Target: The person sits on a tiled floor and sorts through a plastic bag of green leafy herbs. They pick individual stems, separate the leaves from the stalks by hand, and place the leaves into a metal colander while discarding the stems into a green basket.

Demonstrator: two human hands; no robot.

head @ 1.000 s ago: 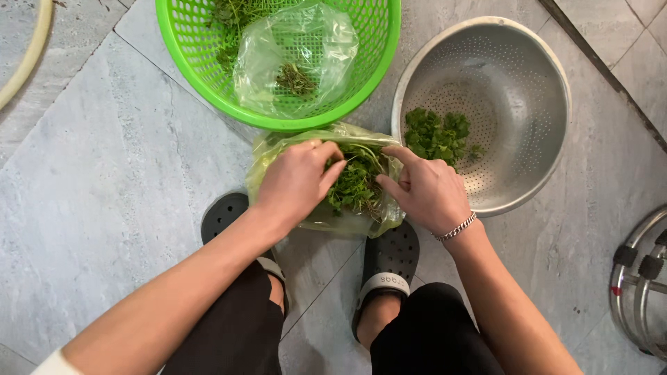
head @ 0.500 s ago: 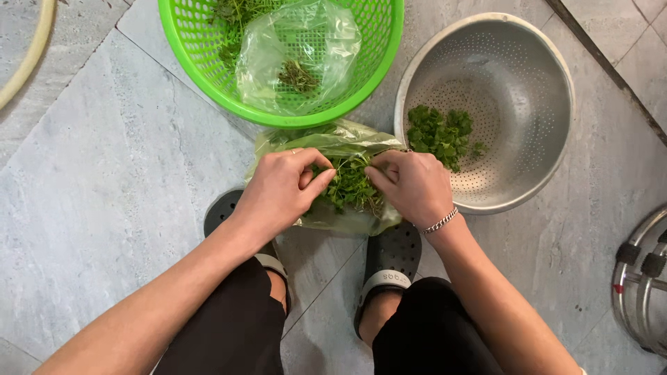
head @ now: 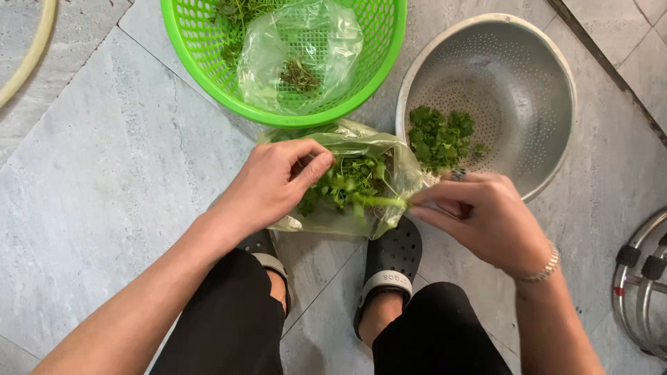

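1. Left hand [head: 274,184] curled into the mouth of the clear bag of herbs [head: 347,187], fingers closed on the leafy bunch, seemingly to steady it.
2. Bag lying on the tiled floor [head: 104,173] just above the dark sandals [head: 392,260], below the green basket [head: 201,62] holding a second, nearly empty bag [head: 299,52].
3. Right hand [head: 479,219] pinched shut on one green stem [head: 379,201], drawn sideways out of the bunch.
4. Metal colander [head: 528,83] just beside, picked leaves [head: 439,135] inside, within easy reach.
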